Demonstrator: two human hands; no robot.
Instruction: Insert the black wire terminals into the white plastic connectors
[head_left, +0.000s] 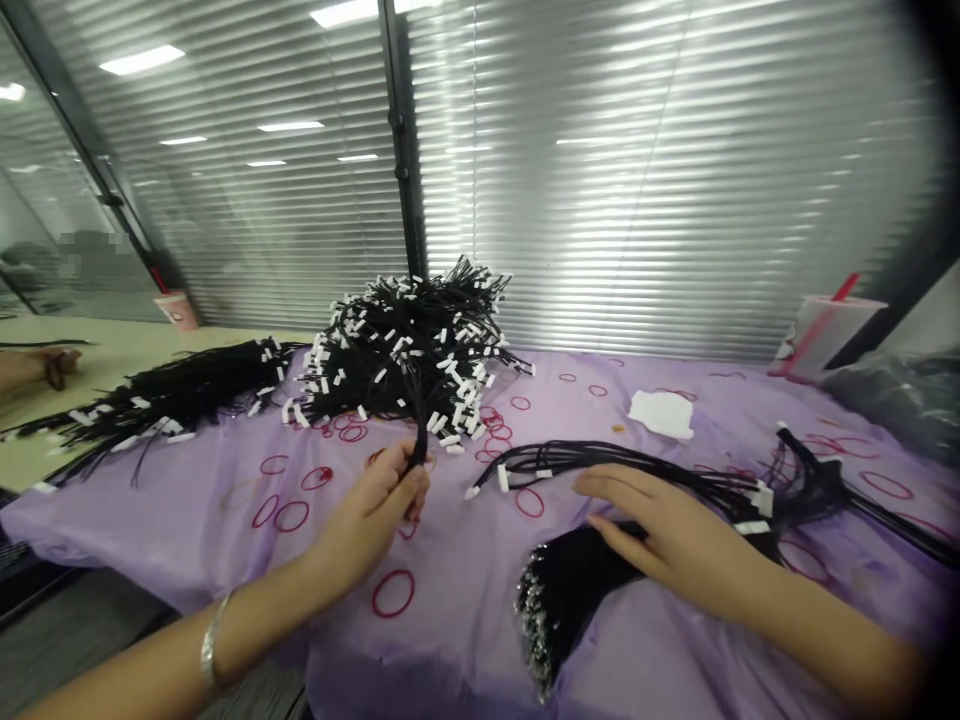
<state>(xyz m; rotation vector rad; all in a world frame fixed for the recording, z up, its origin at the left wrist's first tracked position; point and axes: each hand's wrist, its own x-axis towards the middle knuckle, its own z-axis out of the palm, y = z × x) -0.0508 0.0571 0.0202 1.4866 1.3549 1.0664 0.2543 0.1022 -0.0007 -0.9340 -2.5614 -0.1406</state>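
My left hand (pixel 390 487) is closed around a bundle of thin black cables (pixel 420 420), which stands up from my fist in front of a big pile. That pile of black cables (pixel 390 340) bristles with small white connectors. To the right, my right hand (pixel 645 515) has its fingers stretched out over loose black cables (pixel 585 452) with white connectors; whether it touches them I cannot tell. Partly under this hand lies a thick black bundle (pixel 577 590) with shiny metal tips. Red rubber bands (pixel 394 594) lie scattered around both hands.
A purple sheet (pixel 450 640) covers the table. Another heap of black cables (pixel 202 385) lies at the left. A white scrap (pixel 661 414), a cup with a red straw (pixel 832 335) and clear plastic (pixel 900 400) are on the right. Another person's hand (pixel 56 365) shows far left.
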